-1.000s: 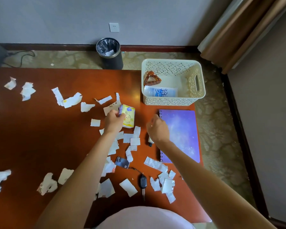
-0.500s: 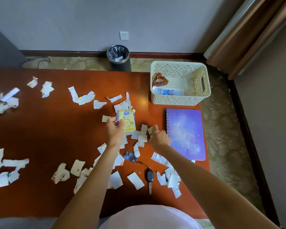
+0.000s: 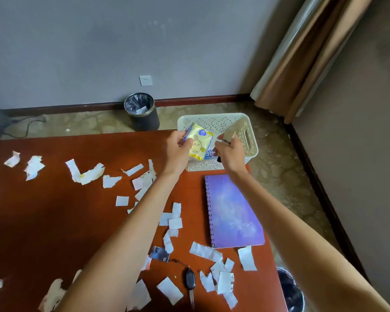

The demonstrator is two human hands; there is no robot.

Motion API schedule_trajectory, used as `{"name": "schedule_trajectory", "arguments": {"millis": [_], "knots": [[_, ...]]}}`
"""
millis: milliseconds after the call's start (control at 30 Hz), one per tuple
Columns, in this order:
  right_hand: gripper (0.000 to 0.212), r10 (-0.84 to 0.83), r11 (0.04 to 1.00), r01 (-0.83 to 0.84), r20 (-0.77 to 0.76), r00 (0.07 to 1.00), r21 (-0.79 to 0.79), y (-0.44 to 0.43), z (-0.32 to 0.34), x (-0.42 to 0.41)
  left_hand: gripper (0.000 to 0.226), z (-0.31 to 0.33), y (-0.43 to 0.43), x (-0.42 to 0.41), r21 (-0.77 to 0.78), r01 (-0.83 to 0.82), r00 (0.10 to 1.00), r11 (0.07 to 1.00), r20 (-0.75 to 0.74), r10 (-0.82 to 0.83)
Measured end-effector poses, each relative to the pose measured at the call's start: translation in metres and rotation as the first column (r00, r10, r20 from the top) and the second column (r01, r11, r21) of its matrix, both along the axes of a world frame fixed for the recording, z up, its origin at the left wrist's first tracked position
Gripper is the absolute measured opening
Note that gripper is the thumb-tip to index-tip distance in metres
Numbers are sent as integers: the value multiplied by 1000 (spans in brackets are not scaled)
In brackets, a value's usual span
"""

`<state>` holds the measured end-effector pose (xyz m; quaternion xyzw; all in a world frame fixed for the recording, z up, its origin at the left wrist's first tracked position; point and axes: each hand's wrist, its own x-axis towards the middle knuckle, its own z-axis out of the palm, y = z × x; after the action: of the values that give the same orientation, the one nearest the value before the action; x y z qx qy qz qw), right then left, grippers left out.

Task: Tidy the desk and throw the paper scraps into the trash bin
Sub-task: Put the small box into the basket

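Torn white paper scraps [image 3: 88, 174] lie scattered over the red-brown desk [image 3: 54, 221], with more of them near the front edge [image 3: 221, 280]. My left hand [image 3: 177, 152] grips a yellow tissue pack [image 3: 198, 143] with a rabbit picture and holds it over the white lattice basket [image 3: 249, 140]. My right hand [image 3: 231, 154] is beside it, also over the basket, closed around a small black-tipped object [image 3: 218, 159]. A black trash bin [image 3: 142, 111] with a liner stands on the floor by the wall, beyond the desk.
A purple spiral notebook [image 3: 232, 210] lies at the desk's right side. A car key [image 3: 190, 280] and a dark card [image 3: 159, 253] rest among the front scraps. A second dark bin [image 3: 291, 291] sits on the floor at the desk's right front corner. A curtain [image 3: 302, 59] hangs at the right.
My left hand has lifted the tissue pack off the desk and carried it forward over the basket. My right hand has picked up the small object and moved there too.
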<state>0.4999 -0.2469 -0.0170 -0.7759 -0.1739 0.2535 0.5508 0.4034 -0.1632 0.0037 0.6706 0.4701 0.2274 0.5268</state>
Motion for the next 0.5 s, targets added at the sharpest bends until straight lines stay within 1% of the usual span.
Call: {"name": "schedule_trajectory", "arguments": {"millis": [67, 100, 167, 233, 300, 333, 367, 400, 433, 500], "knots": [[2, 15, 999, -15, -14, 1000, -30, 5, 4, 25, 28, -1, 7, 25, 20, 72, 996, 997, -59, -71], [7, 22, 999, -22, -12, 1000, -44, 6, 4, 36, 29, -3, 10, 36, 20, 113, 989, 993, -102, -110], [12, 58, 997, -62, -72, 996, -46, 10, 1, 55, 30, -9, 18, 55, 1, 193, 965, 981, -183, -190], [14, 116, 987, -129, -125, 985, -99, 14, -6, 73, 23, -18, 26, 72, -21, 275, 931, 961, -245, -271], [18, 160, 967, -187, -159, 974, -175, 18, -13, 89, 10, -26, 31, 86, -48, 344, 899, 938, -271, -344], [16, 178, 953, -214, -176, 968, -215, 19, -17, 95, 10, -31, 34, 94, -62, 368, 886, 928, -280, -370], [14, 188, 937, -235, -193, 963, -258, 21, -22, 101, 14, -36, 37, 100, -74, 389, 874, 918, -286, -393], [20, 191, 924, -244, -197, 961, -295, 22, -27, 107, 20, -42, 40, 105, -81, 404, 864, 911, -293, -409], [27, 174, 918, -232, -198, 965, -322, 24, -33, 112, 22, -48, 43, 110, -72, 412, 855, 908, -315, -413], [30, 103, 923, -167, -196, 975, -347, 29, -44, 122, 22, -60, 51, 117, -7, 405, 837, 914, -399, -374]]}}
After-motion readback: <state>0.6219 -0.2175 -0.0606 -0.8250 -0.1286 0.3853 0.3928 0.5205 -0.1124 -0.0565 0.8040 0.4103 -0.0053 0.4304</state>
